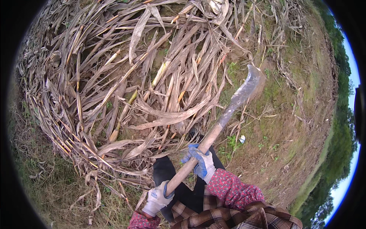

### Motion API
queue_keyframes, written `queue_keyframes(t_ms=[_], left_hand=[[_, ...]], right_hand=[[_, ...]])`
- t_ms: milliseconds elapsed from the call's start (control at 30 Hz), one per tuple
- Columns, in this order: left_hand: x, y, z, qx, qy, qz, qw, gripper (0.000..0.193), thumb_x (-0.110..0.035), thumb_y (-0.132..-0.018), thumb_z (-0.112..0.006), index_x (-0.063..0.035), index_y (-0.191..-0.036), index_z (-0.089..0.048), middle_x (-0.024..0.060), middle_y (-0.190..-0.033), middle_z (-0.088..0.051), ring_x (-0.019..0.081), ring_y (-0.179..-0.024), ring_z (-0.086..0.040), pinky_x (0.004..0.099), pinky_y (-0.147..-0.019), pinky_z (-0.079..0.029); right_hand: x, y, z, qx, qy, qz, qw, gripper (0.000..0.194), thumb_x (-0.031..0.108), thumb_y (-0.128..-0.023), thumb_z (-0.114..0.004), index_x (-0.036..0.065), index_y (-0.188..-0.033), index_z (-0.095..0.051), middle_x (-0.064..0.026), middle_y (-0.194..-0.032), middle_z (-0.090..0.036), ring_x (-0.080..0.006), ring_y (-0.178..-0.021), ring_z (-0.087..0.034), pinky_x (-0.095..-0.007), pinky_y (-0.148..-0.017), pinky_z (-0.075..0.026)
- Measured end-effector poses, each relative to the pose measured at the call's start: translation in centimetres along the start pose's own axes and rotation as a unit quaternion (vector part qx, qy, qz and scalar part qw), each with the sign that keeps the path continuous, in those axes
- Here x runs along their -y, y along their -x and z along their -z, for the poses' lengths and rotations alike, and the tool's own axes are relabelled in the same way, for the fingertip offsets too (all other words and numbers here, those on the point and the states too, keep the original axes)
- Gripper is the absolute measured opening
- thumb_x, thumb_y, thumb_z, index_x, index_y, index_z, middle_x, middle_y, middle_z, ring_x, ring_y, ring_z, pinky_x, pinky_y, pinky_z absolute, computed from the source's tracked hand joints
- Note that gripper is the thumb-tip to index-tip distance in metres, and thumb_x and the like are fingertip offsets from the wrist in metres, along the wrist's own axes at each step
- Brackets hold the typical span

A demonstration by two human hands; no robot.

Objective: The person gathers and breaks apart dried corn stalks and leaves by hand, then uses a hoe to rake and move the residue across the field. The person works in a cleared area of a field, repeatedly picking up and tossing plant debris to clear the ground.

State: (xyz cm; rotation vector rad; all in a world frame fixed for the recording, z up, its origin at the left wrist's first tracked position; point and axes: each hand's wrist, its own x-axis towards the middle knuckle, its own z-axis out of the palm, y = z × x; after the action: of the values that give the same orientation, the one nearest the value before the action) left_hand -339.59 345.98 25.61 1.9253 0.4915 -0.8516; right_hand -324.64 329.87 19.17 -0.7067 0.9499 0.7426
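A long-handled billhook slants across the view in both my hands. Its worn, curved metal blade points up and to the right, over bare soil beside the dry stalks. My left hand, in a white and blue work glove, is closed round the butt of the wooden handle. Farther up the shaft, my right hand grips it in a matching glove. Cut, dried corn stalks with withered leaves lie in a thick layer before me; no hand touches them.
My dark-trousered legs stand at the near edge of the stalks. Dry grass covers the lower left. Bare, mossy soil with small weeds runs along the right, where a small white scrap lies. Trees line the far right.
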Motion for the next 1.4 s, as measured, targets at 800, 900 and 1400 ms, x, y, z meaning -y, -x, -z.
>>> queue_keyframes(t_ms=[800, 900, 1400], left_hand=[[0.5, 1.9, -4.0, -0.065, 0.216, 0.288, 0.931, 0.040, -0.027, -0.067, -0.075, -0.0027, -0.088, -0.052, 0.0127, -0.065, -0.059, 0.0231, -0.055, -0.061, 0.0357, -0.052, -0.048], [-0.9, 1.7, -5.9, -0.098, 0.165, 0.270, 0.944, 0.045, -0.033, -0.066, -0.074, -0.0018, -0.088, -0.051, 0.0174, -0.068, -0.061, 0.0316, -0.059, -0.063, 0.0391, -0.056, -0.050], [-8.8, 5.7, -0.3, 0.032, 0.226, 0.249, 0.941, 0.054, -0.028, -0.072, -0.072, -0.0097, -0.118, -0.050, 0.0174, -0.095, -0.063, 0.0285, -0.086, -0.063, 0.0365, -0.073, -0.051]], right_hand=[[-9.0, -9.6, -0.2, -0.024, 0.148, -0.128, 0.980, 0.019, 0.006, -0.078, -0.068, 0.002, -0.092, -0.056, -0.0074, -0.066, -0.057, -0.0198, -0.050, -0.056, -0.0334, -0.045, -0.051], [-7.6, -10.1, -0.5, -0.035, 0.149, -0.105, 0.983, 0.020, 0.010, -0.078, -0.069, 0.004, -0.093, -0.058, -0.0050, -0.068, -0.057, -0.0180, -0.054, -0.057, -0.0321, -0.048, -0.050], [-3.9, -2.3, 0.8, -0.079, 0.105, -0.082, 0.988, 0.018, 0.000, -0.080, -0.063, 0.000, -0.095, -0.053, -0.0079, -0.071, -0.058, -0.0197, -0.054, -0.058, -0.0332, -0.048, -0.051]])
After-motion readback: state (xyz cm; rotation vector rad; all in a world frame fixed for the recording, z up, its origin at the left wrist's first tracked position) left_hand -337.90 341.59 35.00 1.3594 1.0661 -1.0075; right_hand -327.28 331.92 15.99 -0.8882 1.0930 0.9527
